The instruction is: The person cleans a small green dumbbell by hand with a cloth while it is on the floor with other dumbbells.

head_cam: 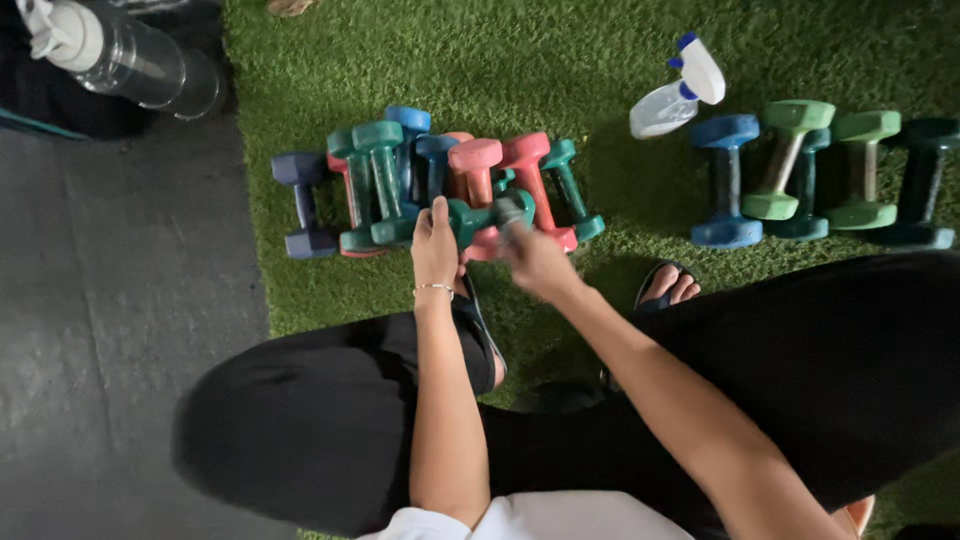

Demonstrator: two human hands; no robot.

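My left hand (434, 243) grips one end of a small green dumbbell (482, 215), held just above the grass in front of a pile of dumbbells (440, 175). My right hand (530, 255) is blurred and closed around the dumbbell's other end, with something pale grey (510, 210), perhaps a cloth, at its fingertips. The pile behind holds green, blue, pink and red dumbbells lying close together. A thin bracelet sits on my left wrist.
A white and blue spray bottle (680, 90) lies on the green turf (480, 50). A second row of blue and green dumbbells (810, 175) is at the right. A grey mat (110, 300) covers the left; a clear water bottle (120, 55) lies top left. My legs and sandalled feet fill the foreground.
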